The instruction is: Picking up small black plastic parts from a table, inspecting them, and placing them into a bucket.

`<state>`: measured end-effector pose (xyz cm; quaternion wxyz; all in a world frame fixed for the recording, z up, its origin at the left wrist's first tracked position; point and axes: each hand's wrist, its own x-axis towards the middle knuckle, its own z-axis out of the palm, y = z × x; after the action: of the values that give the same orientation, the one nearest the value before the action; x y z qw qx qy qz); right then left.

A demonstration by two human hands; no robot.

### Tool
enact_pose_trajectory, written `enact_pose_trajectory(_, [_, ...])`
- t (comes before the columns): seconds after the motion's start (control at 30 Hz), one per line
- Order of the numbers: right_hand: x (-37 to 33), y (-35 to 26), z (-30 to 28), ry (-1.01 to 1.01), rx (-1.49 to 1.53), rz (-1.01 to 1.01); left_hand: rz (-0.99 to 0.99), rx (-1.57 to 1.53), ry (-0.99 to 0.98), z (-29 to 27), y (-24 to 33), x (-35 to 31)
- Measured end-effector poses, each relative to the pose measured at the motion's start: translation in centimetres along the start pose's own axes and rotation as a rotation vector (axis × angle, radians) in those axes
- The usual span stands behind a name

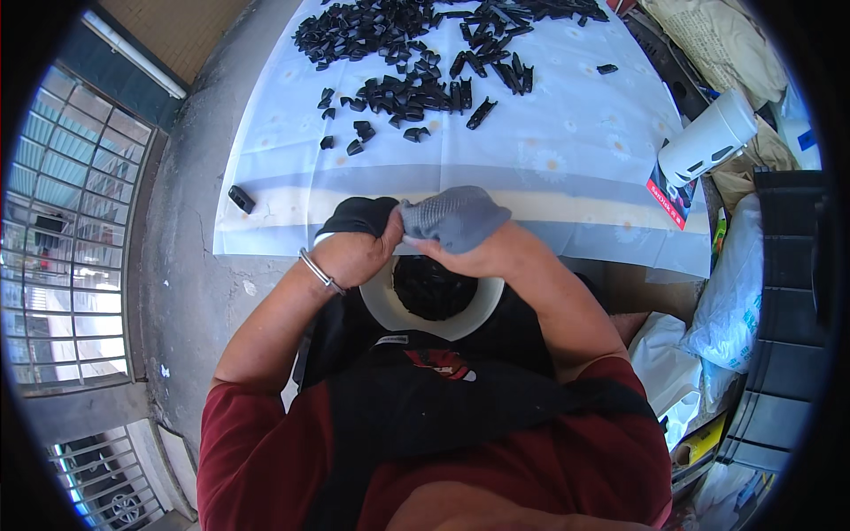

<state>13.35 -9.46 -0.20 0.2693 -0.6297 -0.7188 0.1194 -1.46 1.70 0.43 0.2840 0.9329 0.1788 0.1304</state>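
Note:
My left hand (359,241) and my right hand (474,252) meet above my lap, just in front of the table edge. A black cloth covering (359,215) with a white edge wraps the left fingers, and a grey knit covering (456,219) wraps the right ones. Both thumbs are bare and press inward, and both hands look curled closed. What they grip between them is hidden. Directly below, a pale round tub (381,305) holds a heap of dark pieces (434,288).
Many small black plastic parts (363,35) lie heaped on the flowered tablecloth (549,168), longer black clips (482,113) among them. One black piece (240,199) sits at the left edge. A white cylinder (708,137), plastic bags (730,292) and a dark rack (788,336) stand right.

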Motion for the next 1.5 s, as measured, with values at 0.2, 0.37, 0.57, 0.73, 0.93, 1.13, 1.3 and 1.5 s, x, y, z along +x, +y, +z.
enact_pose_trajectory(0.2, [2.1,7.3,-2.5,0.270,-0.325,0.352,0.076,0.429,0.137,-0.9,-2.2,4.5])
enact_pose_trajectory(0.37, [3.5,11.8,-1.8,0.344,-0.707,0.197,0.039,0.516,0.093,1.1,-2.9,8.9])
enact_pose_trajectory(0.57, [2.5,8.8,-2.2,0.432,-0.460,0.246,0.014,0.538,0.240,2.0,-3.9,8.1])
enact_pose_trajectory(0.73, [1.6,5.3,-1.4,0.473,-0.093,0.126,-0.198,0.113,0.317,1.1,-3.9,6.5])
enact_pose_trajectory(0.93, [0.9,2.4,-0.2,0.324,-0.028,-0.033,-0.383,-1.018,-0.041,0.5,-0.9,2.4])
enact_pose_trajectory(1.13, [0.3,2.6,0.0,0.257,0.133,-0.037,-0.351,-1.119,-0.155,0.6,-1.6,1.2])
enact_pose_trajectory(1.3, [0.2,1.2,-1.3,0.027,0.067,-0.086,-0.186,-0.590,-0.156,-0.5,0.2,1.4])
enact_pose_trajectory(1.5, [0.5,2.0,-0.1,0.307,0.121,-0.081,-0.370,-0.694,-0.156,0.0,0.2,1.4])
